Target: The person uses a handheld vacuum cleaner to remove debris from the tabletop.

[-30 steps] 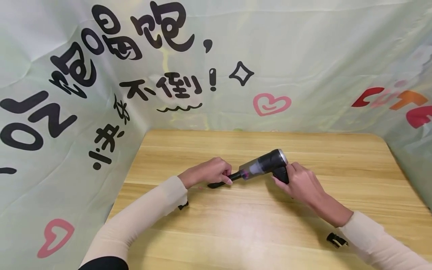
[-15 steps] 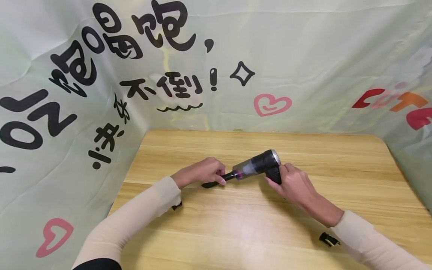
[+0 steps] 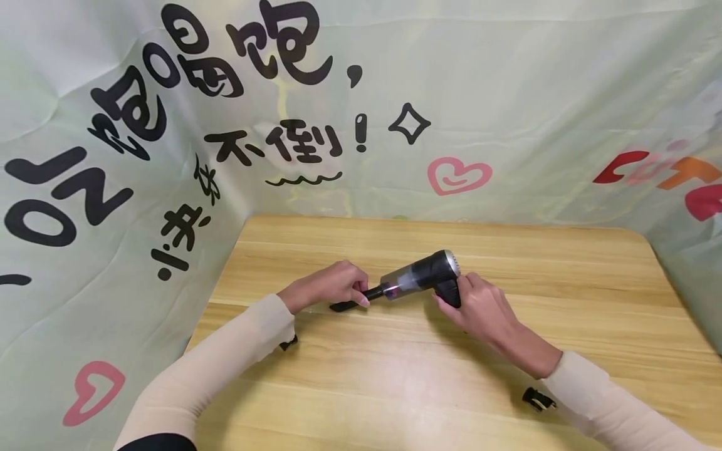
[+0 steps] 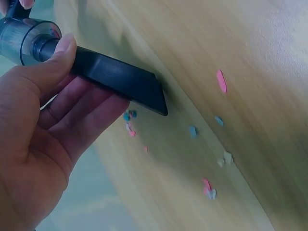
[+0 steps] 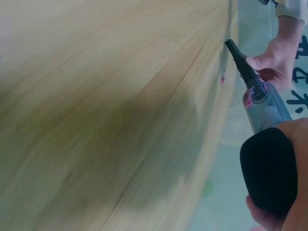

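Observation:
A black handheld vacuum cleaner (image 3: 422, 274) with a see-through dust cup (image 5: 269, 113) is held at a slant over the table. My right hand (image 3: 489, 313) grips its handle (image 3: 448, 293). My left hand (image 3: 337, 283) holds the flat black nozzle (image 4: 120, 77), thumb on one side and fingers on the other. Small pink bits show inside the dust cup. Past the nozzle tip, several scraps lie on the wood, among them a pink strip (image 4: 221, 81), a blue piece (image 4: 193, 131) and a whitish piece (image 4: 227, 157). In the head view the scraps are hardly visible.
The wooden table (image 3: 395, 388) has rounded back corners. A pale printed cloth (image 3: 507, 94) with black lettering and hearts surrounds its back and sides. Black clips (image 3: 538, 399) are at both sleeve cuffs.
Both hands and the vacuum cleaner have shifted together to the left across the table. Each hand keeps its hold on the vacuum cleaner.

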Available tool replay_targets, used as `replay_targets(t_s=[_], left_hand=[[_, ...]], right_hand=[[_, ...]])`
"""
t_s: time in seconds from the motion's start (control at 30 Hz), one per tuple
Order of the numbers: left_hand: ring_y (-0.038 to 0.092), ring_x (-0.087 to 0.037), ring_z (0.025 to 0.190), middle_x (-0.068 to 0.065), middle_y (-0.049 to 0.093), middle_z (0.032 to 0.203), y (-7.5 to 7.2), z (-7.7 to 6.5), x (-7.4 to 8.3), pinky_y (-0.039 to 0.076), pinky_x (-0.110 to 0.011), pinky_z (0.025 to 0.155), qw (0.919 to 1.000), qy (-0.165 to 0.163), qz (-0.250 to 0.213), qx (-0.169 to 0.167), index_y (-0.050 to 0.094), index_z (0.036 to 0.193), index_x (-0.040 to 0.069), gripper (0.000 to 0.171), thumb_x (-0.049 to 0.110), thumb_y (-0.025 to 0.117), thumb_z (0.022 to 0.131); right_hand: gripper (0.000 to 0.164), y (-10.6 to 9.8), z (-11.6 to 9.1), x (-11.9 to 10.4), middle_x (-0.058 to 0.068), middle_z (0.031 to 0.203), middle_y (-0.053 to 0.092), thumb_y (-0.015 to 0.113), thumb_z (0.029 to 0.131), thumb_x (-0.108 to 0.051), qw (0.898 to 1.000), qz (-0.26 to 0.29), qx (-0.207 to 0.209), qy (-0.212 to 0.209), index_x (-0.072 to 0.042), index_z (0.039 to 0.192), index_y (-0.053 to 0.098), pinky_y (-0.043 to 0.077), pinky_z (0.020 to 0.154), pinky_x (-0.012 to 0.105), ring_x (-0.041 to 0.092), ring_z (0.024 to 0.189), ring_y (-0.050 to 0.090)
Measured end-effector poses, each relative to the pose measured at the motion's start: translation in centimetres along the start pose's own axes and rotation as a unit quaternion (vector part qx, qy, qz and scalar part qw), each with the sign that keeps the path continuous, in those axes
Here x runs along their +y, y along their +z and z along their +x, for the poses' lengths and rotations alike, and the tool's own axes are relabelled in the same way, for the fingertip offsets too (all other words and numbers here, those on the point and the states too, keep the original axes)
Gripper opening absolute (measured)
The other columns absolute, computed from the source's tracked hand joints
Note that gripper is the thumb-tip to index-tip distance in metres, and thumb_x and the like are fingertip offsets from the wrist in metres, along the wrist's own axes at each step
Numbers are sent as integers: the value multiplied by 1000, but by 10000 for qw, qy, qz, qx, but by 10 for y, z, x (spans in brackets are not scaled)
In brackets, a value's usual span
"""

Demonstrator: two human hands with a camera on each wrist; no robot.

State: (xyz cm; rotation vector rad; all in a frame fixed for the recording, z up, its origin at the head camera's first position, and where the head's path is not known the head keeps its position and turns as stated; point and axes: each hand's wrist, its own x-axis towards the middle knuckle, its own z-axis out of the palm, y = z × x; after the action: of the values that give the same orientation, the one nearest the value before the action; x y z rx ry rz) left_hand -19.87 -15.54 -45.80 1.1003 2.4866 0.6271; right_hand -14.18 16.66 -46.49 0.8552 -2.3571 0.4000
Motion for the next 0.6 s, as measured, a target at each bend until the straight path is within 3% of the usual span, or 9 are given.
replay_targets(t_s=[0.37,0.6], left_hand=[[48,-7,55,9,61,68,-4,-10,-11,43,-22,54,9998,-162,-16,77,63,75,21,16,30,75,82],[47,-6,55,9,60,67,-8,-17,-16,42,-22,53,9995,-261,-9,154,63,75,22,18,32,76,80]], right_hand=[[43,10,8,-9,8,57,44,75,73,-32,10000,35,51,2,2,67,49,33,32,23,12,42,37],[45,16,13,-14,12,60,49,74,75,-34,10000,37,-14,43,4,69,51,38,33,26,15,43,41]])
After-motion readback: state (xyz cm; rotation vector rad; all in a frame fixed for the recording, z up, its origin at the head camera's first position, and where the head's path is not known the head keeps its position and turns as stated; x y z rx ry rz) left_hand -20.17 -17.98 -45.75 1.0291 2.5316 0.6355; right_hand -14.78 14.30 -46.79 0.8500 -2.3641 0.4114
